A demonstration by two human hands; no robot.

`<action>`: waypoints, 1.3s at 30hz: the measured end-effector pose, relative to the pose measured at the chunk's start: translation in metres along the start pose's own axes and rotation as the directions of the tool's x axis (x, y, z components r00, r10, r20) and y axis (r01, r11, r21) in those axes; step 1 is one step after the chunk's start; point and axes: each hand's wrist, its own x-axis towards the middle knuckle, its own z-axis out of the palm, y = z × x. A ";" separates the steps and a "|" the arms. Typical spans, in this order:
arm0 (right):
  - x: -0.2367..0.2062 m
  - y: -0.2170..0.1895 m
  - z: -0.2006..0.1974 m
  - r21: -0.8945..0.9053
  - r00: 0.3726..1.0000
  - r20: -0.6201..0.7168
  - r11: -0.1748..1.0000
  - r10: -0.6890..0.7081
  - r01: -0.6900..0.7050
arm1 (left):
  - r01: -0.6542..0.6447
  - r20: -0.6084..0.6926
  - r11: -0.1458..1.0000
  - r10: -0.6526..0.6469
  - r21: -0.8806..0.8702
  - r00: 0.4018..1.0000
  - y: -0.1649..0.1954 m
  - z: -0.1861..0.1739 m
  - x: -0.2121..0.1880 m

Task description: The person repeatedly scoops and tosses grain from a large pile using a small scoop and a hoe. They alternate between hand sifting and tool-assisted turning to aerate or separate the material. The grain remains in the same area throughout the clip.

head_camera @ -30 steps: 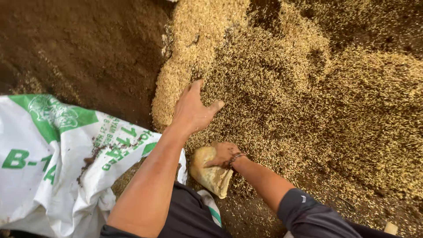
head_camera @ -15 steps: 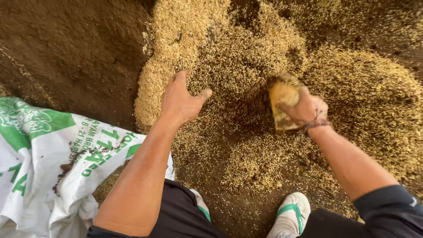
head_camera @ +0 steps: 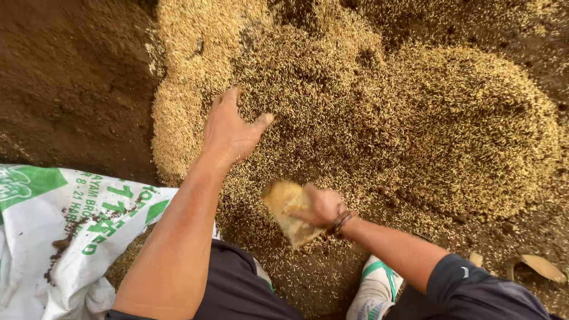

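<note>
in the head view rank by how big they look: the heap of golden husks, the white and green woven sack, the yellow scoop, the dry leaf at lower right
1. Heap of golden husks
2. White and green woven sack, partly cut off by the frame
3. Flat yellow scoop in the right hand
4. Dry tan leaf

The scoop sits nearer the camera, so its lead over the leaf is unsure.

Sack (head_camera: pixel 65 231) left of grain heap (head_camera: pixel 379 118), perhaps touching

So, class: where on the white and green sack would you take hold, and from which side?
Probably the crumpled edge of the white and green sack next to the left forearm, reached from the grain pile side: the fabric bunches there, giving folds to pinch, while the rest lies flat.
</note>
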 end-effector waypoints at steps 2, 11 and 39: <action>0.017 0.019 -0.021 -0.551 0.961 0.030 0.797 -0.275 0.246 | 0.049 0.017 0.999 -0.049 0.002 0.999 -0.004 -0.002 0.002; -0.029 -0.005 0.030 0.033 0.930 0.365 0.998 0.046 -0.062 | 0.116 0.030 0.992 -0.118 0.054 0.993 -0.019 -0.005 0.006; 0.058 0.014 -0.098 -0.250 0.954 0.140 0.942 0.265 -0.225 | 0.044 -0.047 0.999 -0.044 0.001 0.998 -0.055 -0.017 0.004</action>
